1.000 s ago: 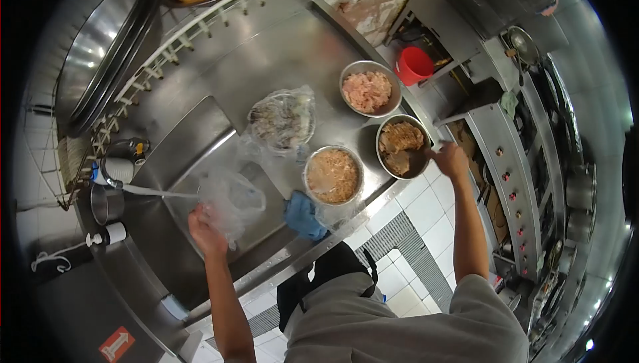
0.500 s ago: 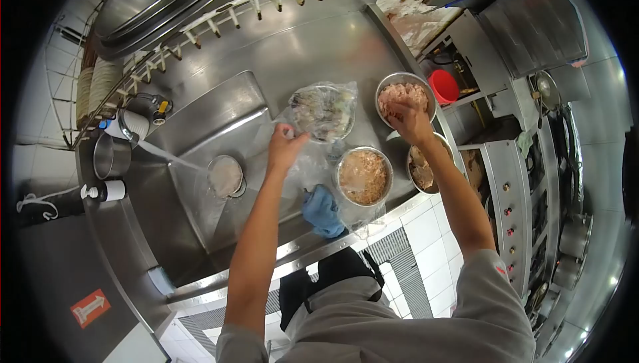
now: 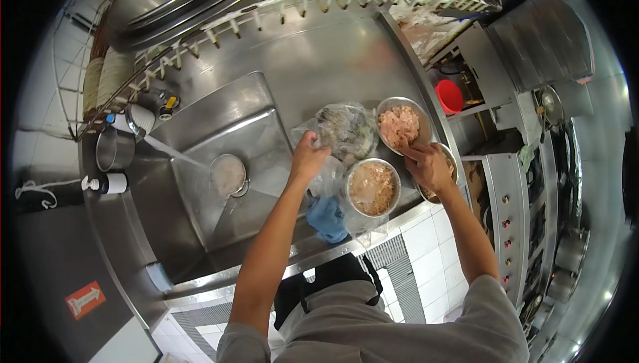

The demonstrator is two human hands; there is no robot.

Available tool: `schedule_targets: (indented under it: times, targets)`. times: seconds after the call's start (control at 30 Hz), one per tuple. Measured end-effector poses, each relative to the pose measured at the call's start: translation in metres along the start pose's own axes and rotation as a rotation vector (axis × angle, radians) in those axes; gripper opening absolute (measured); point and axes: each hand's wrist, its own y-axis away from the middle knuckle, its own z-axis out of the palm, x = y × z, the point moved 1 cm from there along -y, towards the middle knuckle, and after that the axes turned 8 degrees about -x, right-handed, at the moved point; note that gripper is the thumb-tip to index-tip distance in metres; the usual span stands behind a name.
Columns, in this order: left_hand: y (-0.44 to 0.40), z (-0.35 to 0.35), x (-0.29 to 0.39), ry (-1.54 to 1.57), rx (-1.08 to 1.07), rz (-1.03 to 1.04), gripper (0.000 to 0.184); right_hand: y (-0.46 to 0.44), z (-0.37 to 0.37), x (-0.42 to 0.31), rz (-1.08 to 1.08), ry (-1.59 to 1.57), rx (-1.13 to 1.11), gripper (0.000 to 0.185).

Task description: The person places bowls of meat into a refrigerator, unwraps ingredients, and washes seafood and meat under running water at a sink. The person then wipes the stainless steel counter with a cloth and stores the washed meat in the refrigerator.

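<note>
My left hand (image 3: 309,158) is closed in a pinch at the edge of a clear plastic bag (image 3: 326,175). Beside it, crinkled clear plastic covers a bowl of greyish-green food (image 3: 345,130). My right hand (image 3: 429,167) has its fingers bent over the near rim of a metal bowl (image 3: 428,123), which leans slightly. Pale pink minced meat (image 3: 398,125) fills that bowl. Partly under my right hand is another metal bowl (image 3: 452,157), its contents mostly hidden. A bowl of shredded light-brown food (image 3: 373,188) stands between my hands, nearer to me.
Water runs from a tap (image 3: 140,123) into a small bowl (image 3: 229,175) in the steel sink (image 3: 173,210). A blue cloth (image 3: 326,219) lies near the counter's front edge. A wire rack (image 3: 286,5) crosses above the back. A red container (image 3: 448,97) and a stove (image 3: 509,216) stand right.
My right hand has come out of the minced meat and down to the bowl's near rim. That bowl has shifted slightly toward me and tilted. My left hand stays at the plastic; the view shifted a little.
</note>
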Motion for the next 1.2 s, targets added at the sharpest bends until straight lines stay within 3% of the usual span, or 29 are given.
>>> schedule_targets:
  times: [0.13, 0.17, 0.27, 0.33, 0.4, 0.53, 0.6, 0.67, 0.73, 0.83, 0.97, 1.03, 1.13, 1.2]
  targets:
    - [0.013, -0.014, 0.011, 0.028, -0.145, -0.028, 0.040, 0.003, -0.014, -0.003, -0.003, 0.009, 0.009, 0.030]
    - [0.019, -0.021, 0.008, 0.042, -0.112, -0.053, 0.040, 0.007, -0.019, -0.008, -0.018, 0.057, 0.117, 0.028]
    - [0.046, -0.062, -0.013, 0.296, -0.092, 0.037, 0.033, 0.021, -0.043, -0.049, 0.001, 0.117, 0.381, 0.028]
    - [0.068, -0.094, -0.031, 0.845, -0.041, 0.066, 0.022, 0.035, -0.061, -0.088, -0.059, 0.048, 0.403, 0.030]
    - [0.101, -0.131, -0.051, 1.001, 0.048, 0.050, 0.019, 0.048, -0.058, -0.127, -0.196, -0.003, 0.406, 0.039]
    - [0.204, -0.194, -0.085, 1.357, 0.394, 0.069, 0.018, 0.062, -0.005, -0.214, -0.417, -0.241, 0.179, 0.035]
    - [0.272, -0.224, -0.104, 1.385, 0.513, 0.138, 0.016, 0.062, 0.024, -0.253, -0.505, -0.312, 0.022, 0.027]
    - [0.343, -0.246, -0.132, 1.409, 0.617, 0.199, 0.015, 0.052, 0.046, -0.290, -0.668, -0.336, -0.010, 0.030]
    - [0.425, -0.266, -0.170, 1.465, 0.661, 0.398, 0.015, 0.040, 0.062, -0.329, -0.688, -0.327, -0.040, 0.032]
    - [0.554, -0.289, -0.211, 1.468, 0.988, 0.499, 0.015, 0.022, 0.075, -0.389, -0.773, -0.276, -0.055, 0.029]
    - [0.711, -0.311, -0.326, 1.329, 1.272, 0.619, 0.018, 0.036, 0.108, -0.502, -0.862, -0.239, -0.043, 0.028]
    - [0.777, -0.329, -0.374, 1.375, 1.594, 0.520, 0.022, 0.055, 0.142, -0.557, -0.897, -0.240, -0.059, 0.029]
    - [0.877, -0.349, -0.453, 1.395, 1.708, 0.635, 0.021, 0.102, 0.190, -0.678, -0.919, -0.332, -0.207, 0.027]
    - [0.929, -0.377, -0.455, 1.428, 1.818, 0.612, 0.021, 0.121, 0.227, -0.747, -1.040, -0.351, -0.288, 0.029]
